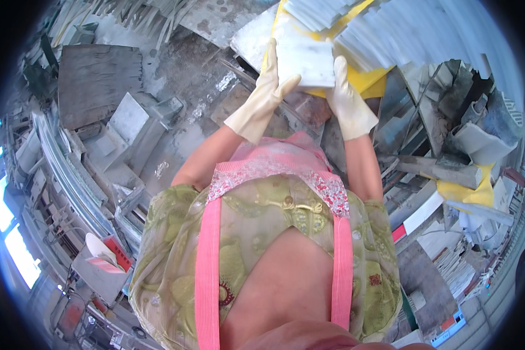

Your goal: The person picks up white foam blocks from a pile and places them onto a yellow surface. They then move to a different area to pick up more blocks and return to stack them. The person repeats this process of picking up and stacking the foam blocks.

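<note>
A white rectangular slab [306, 57], smooth like stone or tile, is held out in front of me between my two gloved hands. My left hand [264, 100], in a cream rubber glove, presses its straight fingers along the slab's left edge, with the thumb near the front edge. At the right front corner, my right hand [348, 105] grips the slab in a matching glove; some of its fingers are hidden. Yellow sheeting [370, 81] shows under and beside the slab. To its right lies a stack of long whitish strips [414, 35].
A grey board [100, 84] leans at the far left, near a box-like block [129, 119]. Broken slabs and a large curved piece [487, 137] crowd the right side. Wet-looking floor [181, 99] stretches ahead on the left. A red basket [118, 254] sits at the lower left.
</note>
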`<move>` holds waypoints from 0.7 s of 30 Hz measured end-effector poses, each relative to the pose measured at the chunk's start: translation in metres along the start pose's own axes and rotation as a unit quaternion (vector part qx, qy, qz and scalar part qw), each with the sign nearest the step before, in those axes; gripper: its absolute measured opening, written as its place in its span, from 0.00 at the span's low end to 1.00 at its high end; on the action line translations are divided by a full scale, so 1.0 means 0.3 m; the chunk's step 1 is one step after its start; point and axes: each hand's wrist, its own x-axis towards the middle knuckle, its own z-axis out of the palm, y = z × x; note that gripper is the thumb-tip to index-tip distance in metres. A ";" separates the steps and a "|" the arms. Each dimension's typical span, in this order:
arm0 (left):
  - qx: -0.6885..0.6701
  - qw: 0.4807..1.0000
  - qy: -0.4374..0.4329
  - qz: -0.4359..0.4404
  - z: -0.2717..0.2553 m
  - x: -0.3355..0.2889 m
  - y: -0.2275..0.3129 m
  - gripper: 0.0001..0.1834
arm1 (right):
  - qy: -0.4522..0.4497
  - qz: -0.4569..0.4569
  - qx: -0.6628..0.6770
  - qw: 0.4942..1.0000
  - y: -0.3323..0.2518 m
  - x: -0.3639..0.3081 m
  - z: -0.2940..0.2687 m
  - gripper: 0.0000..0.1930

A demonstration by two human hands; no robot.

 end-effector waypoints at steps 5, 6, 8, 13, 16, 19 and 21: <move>0.030 0.999 0.009 0.038 0.009 -0.017 0.000 0.65 | -0.007 0.005 0.003 1.000 0.004 0.030 0.030 0.34; 0.007 1.000 0.013 0.019 0.012 -0.020 -0.007 0.65 | -0.007 0.005 0.004 1.000 0.005 0.033 0.034 0.34; -0.034 0.999 0.029 0.030 0.020 -0.016 -0.027 0.64 | -0.008 0.000 0.005 1.000 0.006 0.034 0.040 0.34; -0.035 0.999 -0.002 0.035 0.005 -0.005 -0.016 0.61 | -0.006 0.007 0.003 1.000 0.007 0.010 0.039 0.34; 0.007 0.997 -0.060 0.044 -0.067 0.004 0.078 0.69 | -0.013 0.010 0.016 1.000 0.002 -0.003 0.051 0.33; 0.368 0.924 -0.008 0.107 -0.125 0.035 0.206 0.75 | -0.024 0.010 0.038 0.999 -0.005 0.003 0.073 0.33; 0.568 0.801 -0.038 0.185 -0.072 0.075 0.276 0.73 | -0.032 0.008 0.052 0.998 -0.013 0.013 0.086 0.33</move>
